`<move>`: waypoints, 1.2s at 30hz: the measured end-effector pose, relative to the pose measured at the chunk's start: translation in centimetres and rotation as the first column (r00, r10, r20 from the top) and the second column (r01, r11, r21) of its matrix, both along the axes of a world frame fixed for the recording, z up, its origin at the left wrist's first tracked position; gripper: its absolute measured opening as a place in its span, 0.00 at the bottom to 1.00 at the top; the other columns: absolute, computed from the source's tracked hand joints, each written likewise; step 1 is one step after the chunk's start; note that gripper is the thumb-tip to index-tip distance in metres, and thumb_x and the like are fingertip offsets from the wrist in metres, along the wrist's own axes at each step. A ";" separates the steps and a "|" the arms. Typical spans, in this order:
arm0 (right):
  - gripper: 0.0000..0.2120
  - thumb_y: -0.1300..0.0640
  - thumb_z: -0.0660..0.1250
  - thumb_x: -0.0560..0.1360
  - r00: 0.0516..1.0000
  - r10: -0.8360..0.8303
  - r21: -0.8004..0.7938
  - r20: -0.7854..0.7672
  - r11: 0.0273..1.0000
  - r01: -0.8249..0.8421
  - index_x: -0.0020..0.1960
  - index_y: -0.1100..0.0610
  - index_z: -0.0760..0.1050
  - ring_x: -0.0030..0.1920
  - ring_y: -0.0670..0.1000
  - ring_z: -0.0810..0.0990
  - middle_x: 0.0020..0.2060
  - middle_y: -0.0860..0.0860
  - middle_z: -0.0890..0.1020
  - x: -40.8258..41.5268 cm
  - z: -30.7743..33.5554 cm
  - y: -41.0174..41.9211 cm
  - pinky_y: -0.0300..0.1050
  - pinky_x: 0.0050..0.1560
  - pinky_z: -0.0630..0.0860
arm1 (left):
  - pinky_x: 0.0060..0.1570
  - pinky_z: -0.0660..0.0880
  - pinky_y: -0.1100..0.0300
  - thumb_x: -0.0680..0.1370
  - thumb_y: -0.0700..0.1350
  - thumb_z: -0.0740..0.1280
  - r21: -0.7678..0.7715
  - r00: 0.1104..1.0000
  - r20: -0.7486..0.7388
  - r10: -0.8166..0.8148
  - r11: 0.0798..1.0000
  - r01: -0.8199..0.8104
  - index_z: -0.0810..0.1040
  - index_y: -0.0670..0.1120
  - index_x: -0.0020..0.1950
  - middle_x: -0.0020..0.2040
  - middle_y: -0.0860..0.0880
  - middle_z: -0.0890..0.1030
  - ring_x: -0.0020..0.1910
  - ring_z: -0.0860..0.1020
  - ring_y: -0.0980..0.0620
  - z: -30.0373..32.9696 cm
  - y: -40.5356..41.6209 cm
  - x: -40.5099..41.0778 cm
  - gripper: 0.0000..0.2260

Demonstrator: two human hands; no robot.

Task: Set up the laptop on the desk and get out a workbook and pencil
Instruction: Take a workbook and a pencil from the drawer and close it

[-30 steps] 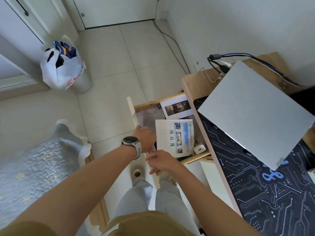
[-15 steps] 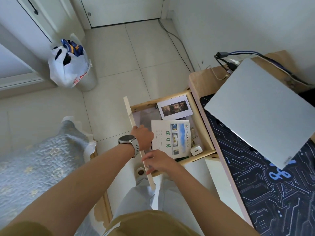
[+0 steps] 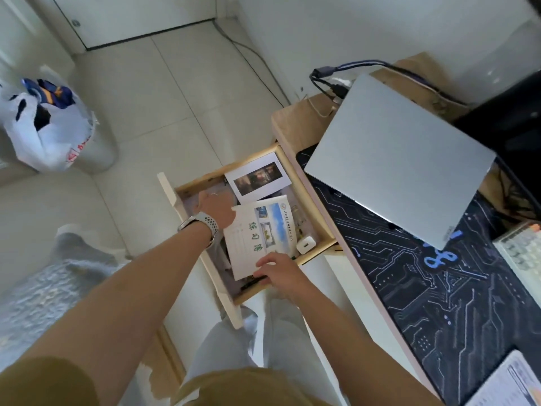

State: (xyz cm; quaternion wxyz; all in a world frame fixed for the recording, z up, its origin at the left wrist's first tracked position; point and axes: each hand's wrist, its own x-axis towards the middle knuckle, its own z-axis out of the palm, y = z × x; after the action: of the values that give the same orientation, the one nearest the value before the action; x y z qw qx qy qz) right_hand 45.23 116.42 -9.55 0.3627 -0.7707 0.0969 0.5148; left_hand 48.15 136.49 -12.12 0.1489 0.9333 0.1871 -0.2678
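While the right hand [image 3: 281,273] pinches the workbook [image 3: 260,232] in the open drawer [image 3: 319,218] — left hand's [image 3: 215,208] grip hidden, can't tell — the closed laptop [image 3: 401,159] lies on the desk [image 3: 295,124] at two o'clock.

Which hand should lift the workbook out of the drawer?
The right hand, probably. Its fingers already grip the workbook at its near edge, which is tilted up. The left hand reaches deeper into the drawer, behind the book.
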 end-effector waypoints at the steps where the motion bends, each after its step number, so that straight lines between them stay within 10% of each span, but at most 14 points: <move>1: 0.06 0.63 0.66 0.72 1.000 -0.009 -0.003 0.001 1.000 0.009 0.49 0.58 0.78 0.36 0.50 0.83 0.54 0.52 0.79 0.1 -0.2 -0.5 0.40 0.42 0.79 | 0.55 0.62 0.53 0.77 0.39 0.58 -0.019 1.000 0.002 -0.002 1.000 0.002 0.70 0.46 0.41 0.42 0.49 0.77 0.46 0.75 0.47 0.1 0.1 0.3 0.05; 5: 0.07 0.63 0.66 0.72 0.999 -0.037 -0.050 0.021 0.998 0.038 0.50 0.58 0.75 0.37 0.51 0.82 0.49 0.51 0.79 0.6 -0.1 -1.2 0.46 0.49 0.79 | 0.30 0.65 0.63 0.73 0.32 0.59 -0.282 0.985 0.081 0.155 0.951 -0.127 0.65 0.45 0.32 0.33 0.49 0.70 0.31 0.66 0.54 1.0 0.4 0.9 0.12; 9: 0.12 0.56 0.64 0.73 0.992 0.001 -0.193 0.128 0.981 0.024 0.55 0.59 0.72 0.41 0.51 0.82 0.47 0.53 0.80 1.6 0.1 -0.4 0.44 0.41 0.78 | 0.19 0.60 0.66 0.72 0.28 0.56 -0.558 0.854 -0.023 0.520 0.702 -0.443 0.65 0.45 0.31 0.29 0.48 0.66 0.28 0.64 0.52 2.3 0.5 0.1 0.15; 13: 0.17 0.47 0.62 0.75 0.985 -0.064 -0.240 0.163 0.965 0.102 0.54 0.59 0.72 0.38 0.53 0.83 0.40 0.53 0.81 2.1 0.4 0.5 0.48 0.41 0.79 | 0.23 0.59 0.65 0.75 0.29 0.56 -0.700 0.680 -0.154 0.717 0.406 -0.587 0.66 0.45 0.32 0.30 0.46 0.66 0.28 0.64 0.51 3.1 0.9 -1.6 0.16; 19: 0.07 0.62 0.60 0.79 0.756 -0.635 0.126 -0.157 0.746 0.654 0.56 0.57 0.71 0.51 0.55 0.79 0.51 0.55 0.80 2.8 1.5 1.6 0.50 0.39 0.78 | 0.32 0.63 0.62 0.76 0.30 0.55 -0.781 0.497 -0.234 0.835 0.143 -0.608 0.67 0.47 0.32 0.33 0.45 0.70 0.32 0.70 0.49 4.4 1.8 -4.4 0.17; 27: 0.12 0.65 0.58 0.79 0.828 -0.561 0.172 -0.004 0.815 0.553 0.59 0.54 0.73 0.57 0.56 0.78 0.56 0.54 0.80 2.5 2.7 1.1 0.58 0.58 0.76 | 0.34 0.74 0.57 0.74 0.29 0.56 -0.733 0.591 -0.439 0.676 0.110 -0.671 0.65 0.46 0.33 0.35 0.45 0.72 0.32 0.72 0.49 5.9 2.9 -7.0 0.15; 36: 0.15 0.65 0.57 0.80 0.810 -0.585 0.165 0.031 0.803 0.573 0.61 0.51 0.72 0.50 0.50 0.78 0.52 0.50 0.81 1.3 5.3 -2.1 0.46 0.42 0.75 | 0.39 0.76 0.56 0.75 0.37 0.61 -0.677 0.720 -0.475 0.506 0.313 -0.666 0.75 0.46 0.47 0.41 0.45 0.77 0.39 0.75 0.48 7.7 0.2 -5.5 0.06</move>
State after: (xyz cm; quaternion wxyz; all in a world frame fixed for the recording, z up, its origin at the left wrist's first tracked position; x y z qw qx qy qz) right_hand 46.57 114.27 -4.26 0.5620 -0.6954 0.2745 0.3538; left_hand 42.62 136.72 -4.38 0.6300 0.5918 0.3801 -0.3291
